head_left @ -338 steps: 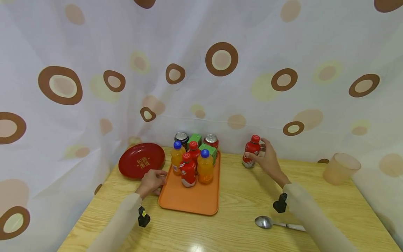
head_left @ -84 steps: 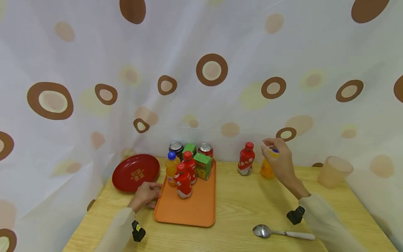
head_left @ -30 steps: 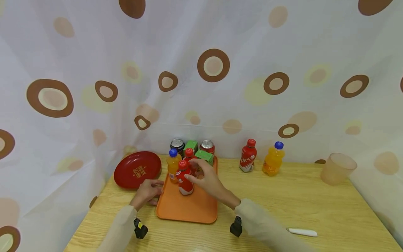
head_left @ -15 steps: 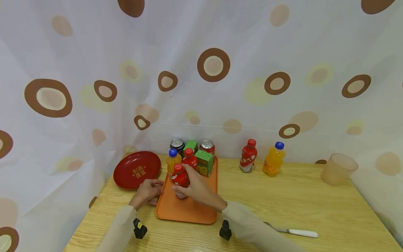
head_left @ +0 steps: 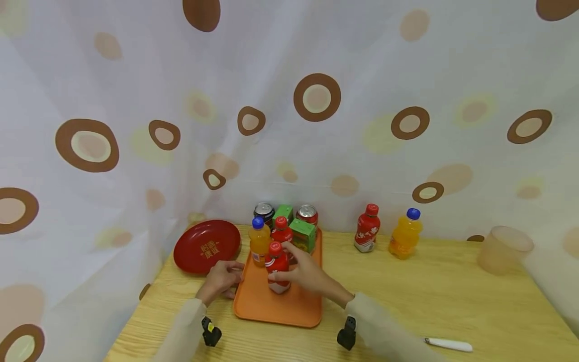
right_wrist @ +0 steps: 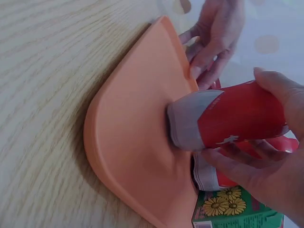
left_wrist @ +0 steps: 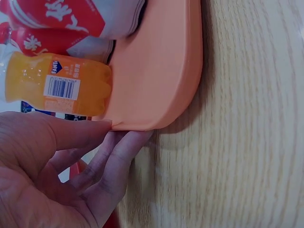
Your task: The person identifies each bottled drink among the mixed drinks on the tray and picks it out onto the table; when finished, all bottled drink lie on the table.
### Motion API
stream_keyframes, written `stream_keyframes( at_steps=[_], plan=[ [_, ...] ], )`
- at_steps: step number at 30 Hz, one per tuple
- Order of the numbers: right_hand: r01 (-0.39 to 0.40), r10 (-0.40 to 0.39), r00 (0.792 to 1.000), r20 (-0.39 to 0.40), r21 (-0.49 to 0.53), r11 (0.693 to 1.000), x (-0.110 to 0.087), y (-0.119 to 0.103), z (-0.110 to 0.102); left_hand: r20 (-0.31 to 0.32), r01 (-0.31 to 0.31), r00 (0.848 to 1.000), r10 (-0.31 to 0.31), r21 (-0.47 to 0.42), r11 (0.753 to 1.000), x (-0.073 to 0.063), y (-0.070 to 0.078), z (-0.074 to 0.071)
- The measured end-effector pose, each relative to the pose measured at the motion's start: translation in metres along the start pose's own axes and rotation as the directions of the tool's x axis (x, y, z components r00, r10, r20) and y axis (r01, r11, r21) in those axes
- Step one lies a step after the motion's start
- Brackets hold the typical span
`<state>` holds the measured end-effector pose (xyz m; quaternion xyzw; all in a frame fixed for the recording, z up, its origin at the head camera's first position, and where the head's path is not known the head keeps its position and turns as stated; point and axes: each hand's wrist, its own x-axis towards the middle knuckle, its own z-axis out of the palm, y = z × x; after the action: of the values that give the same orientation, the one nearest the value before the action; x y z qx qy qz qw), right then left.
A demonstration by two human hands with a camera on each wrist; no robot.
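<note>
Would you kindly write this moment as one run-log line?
left hand: holds tray; right hand: grips front red bottle; off tray: another red bottle, orange drink

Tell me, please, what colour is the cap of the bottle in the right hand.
The cap is red, seen best in the head view.

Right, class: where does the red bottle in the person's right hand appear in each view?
Head: below centre, slightly left; red bottle gripped by the right hand.
Left wrist: top left, cut off by the top edge.
Right wrist: right of centre, sideways in the picture.
Shared landmark: left hand pinching the orange tray's edge.
</note>
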<state>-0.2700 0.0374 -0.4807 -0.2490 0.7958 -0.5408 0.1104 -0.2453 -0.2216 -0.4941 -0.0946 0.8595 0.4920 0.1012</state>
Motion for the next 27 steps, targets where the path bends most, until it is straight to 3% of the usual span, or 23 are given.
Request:
stream_keyframes(
  at_steps=[4,12,16,20,27],
  plan=[
    [-0.001,0.001,1.000,0.002,0.027,1.000,-0.003,0.000,-0.011,-0.002,-0.003,1.000,0.003,0.003,1.000,0.002,0.004,-0.002],
    [0.044,-0.043,0.997,-0.065,0.016,0.999,-0.020,0.009,-0.027,0.011,-0.009,1.000,0.009,-0.002,1.000,-0.001,0.002,0.000],
    [-0.033,0.046,0.988,-0.150,0.087,0.996,-0.028,0.010,-0.037,-0.002,0.003,1.000,-0.003,0.002,1.000,-0.002,0.001,0.000],
    [-0.109,0.157,0.957,-0.245,0.198,0.974,-0.036,0.014,-0.049,0.014,-0.013,1.000,0.013,-0.005,1.000,0.001,0.003,0.001],
    [-0.153,0.241,0.936,-0.258,0.319,0.935,-0.058,0.019,-0.069,0.009,-0.006,1.000,0.006,0.004,1.000,-0.001,0.002,0.002]
  ],
)
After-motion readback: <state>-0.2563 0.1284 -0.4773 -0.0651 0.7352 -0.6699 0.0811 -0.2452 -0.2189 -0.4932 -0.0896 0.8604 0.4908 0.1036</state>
